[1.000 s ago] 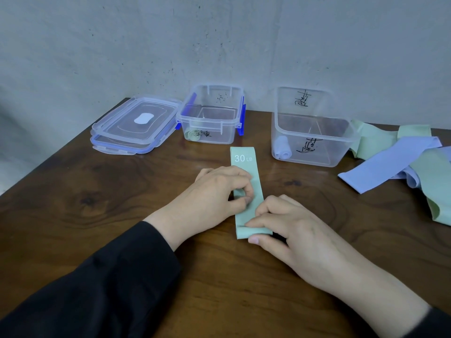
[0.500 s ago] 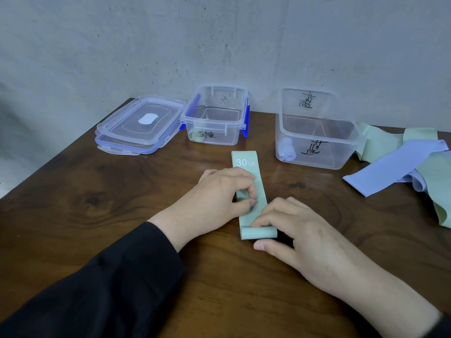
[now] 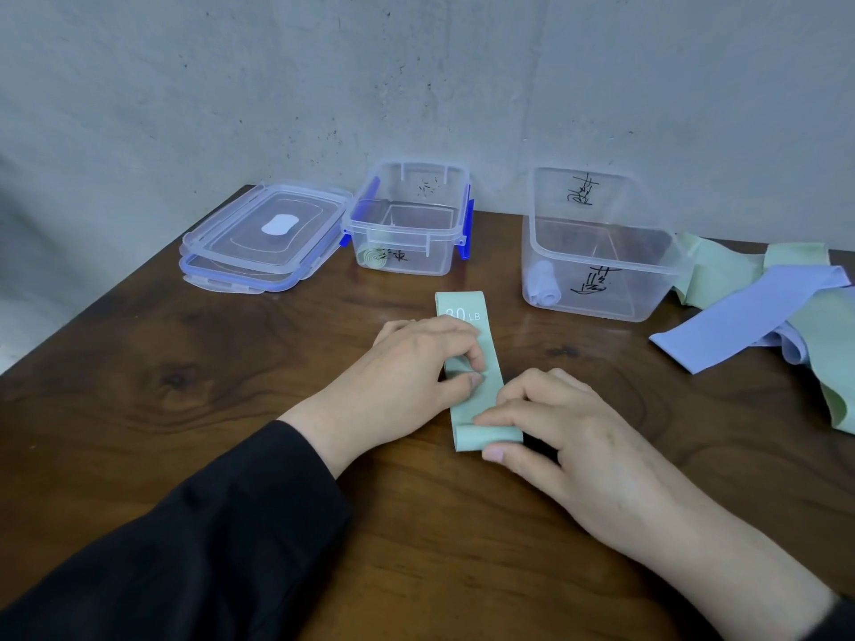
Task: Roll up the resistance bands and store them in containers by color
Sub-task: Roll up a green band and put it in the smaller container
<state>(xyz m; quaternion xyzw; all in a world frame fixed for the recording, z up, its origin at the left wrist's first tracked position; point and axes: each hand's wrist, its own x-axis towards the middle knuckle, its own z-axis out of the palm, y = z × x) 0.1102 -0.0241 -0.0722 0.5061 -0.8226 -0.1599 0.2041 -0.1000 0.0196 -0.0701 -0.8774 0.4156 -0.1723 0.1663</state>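
The left hand [image 3: 412, 363] lies palm down, knuckles up, its fingers curled inward so that the thumb tip and bent forefinger meet at the right side of the hand. Its forearm runs back to the lower left in a black sleeve [image 3: 194, 548] that ends at the wrist. The right hand [image 3: 569, 437] rests palm down too, wrist low, fingers stretched leftward and slightly arched, the thumb lying flat beneath them and pointing left. The right forearm is bare, reaching in from the lower right corner.
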